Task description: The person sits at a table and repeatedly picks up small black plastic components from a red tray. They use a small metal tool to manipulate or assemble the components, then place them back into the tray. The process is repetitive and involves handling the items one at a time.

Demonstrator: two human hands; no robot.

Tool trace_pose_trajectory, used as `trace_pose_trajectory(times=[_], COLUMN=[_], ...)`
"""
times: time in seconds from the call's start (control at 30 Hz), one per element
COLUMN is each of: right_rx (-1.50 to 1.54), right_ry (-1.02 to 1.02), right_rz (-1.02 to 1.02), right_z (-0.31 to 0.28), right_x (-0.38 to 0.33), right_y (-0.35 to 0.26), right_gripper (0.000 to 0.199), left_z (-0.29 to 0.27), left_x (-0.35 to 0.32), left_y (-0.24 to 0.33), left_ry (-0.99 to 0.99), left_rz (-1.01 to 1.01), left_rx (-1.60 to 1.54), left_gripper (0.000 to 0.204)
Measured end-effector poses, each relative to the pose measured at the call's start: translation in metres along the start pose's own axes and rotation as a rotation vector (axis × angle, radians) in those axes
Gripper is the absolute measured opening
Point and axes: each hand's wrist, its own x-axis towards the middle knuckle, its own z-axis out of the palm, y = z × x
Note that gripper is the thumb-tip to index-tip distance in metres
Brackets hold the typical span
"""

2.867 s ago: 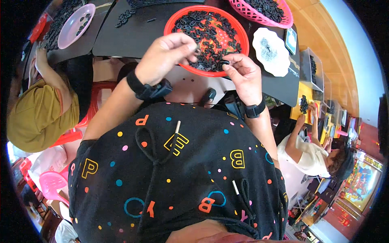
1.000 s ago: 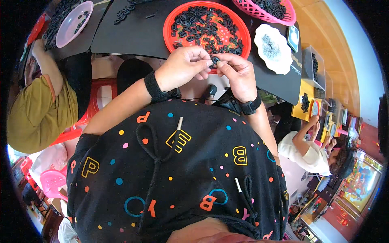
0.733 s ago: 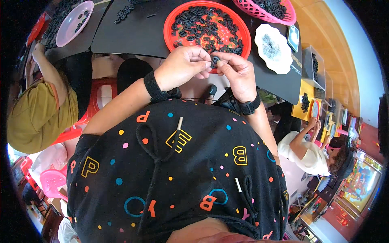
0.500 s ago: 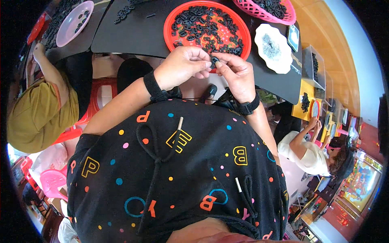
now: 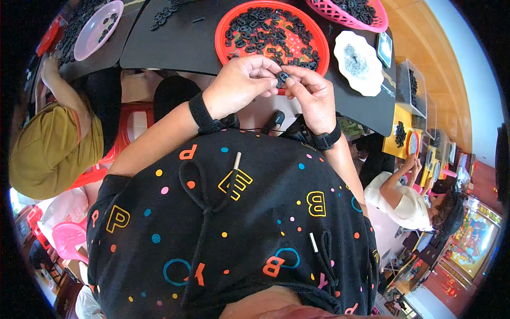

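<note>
Between my fingertips is a small black oval part with openings in it (image 5: 281,80), held over the near rim of a red round tray (image 5: 219,40). My left hand (image 5: 241,82) grips its left side with thumb and fingers. On its right side, my right hand (image 5: 311,93) pinches it between thumb and forefinger. Many similar black parts (image 5: 260,34) lie loose in the tray. To the right of the tray, a white scalloped plate (image 5: 372,80) carries a patch of tiny grey bits (image 5: 355,63), too small to make out.
A pink basket (image 5: 380,24) of black parts stands at the back right, beside a small device with a pale screen (image 5: 384,50). On the left are a pale pink plate (image 5: 85,45) and a person in an olive top (image 5: 58,143). Another person in white (image 5: 398,204) works at the right.
The black part has turned a little in my fingers and shows more of its face. Both hands have shifted only slightly.
</note>
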Motion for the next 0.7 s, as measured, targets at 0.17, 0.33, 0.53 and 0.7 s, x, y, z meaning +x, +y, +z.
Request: trace_pose_trajectory(times=[0.17, 0.33, 0.53, 0.7], right_rx=[-0.007, -0.010, -0.076, -0.179], right_ry=[0.007, 0.011, 0.026, 0.068], right_rz=[-0.011, 0.004, -0.019, -0.148], right_z=[0.000, 0.000, 0.001, 0.005], right_x=[0.000, 0.001, 0.002, 0.002], right_y=[0.002, 0.002, 0.007, 0.015], right_gripper=[0.019, 0.018, 0.020, 0.027], left_z=[0.000, 0.000, 0.000, 0.000], left_x=[0.001, 0.002, 0.003, 0.005], left_y=[-0.001, 0.002, -0.001, -0.001], left_ry=[0.002, 0.015, 0.040, 0.074], left_rz=[0.008, -0.012, 0.003, 0.024], left_rx=[0.008, -0.002, -0.023, -0.049], left_gripper=[0.017, 0.015, 0.015, 0.016])
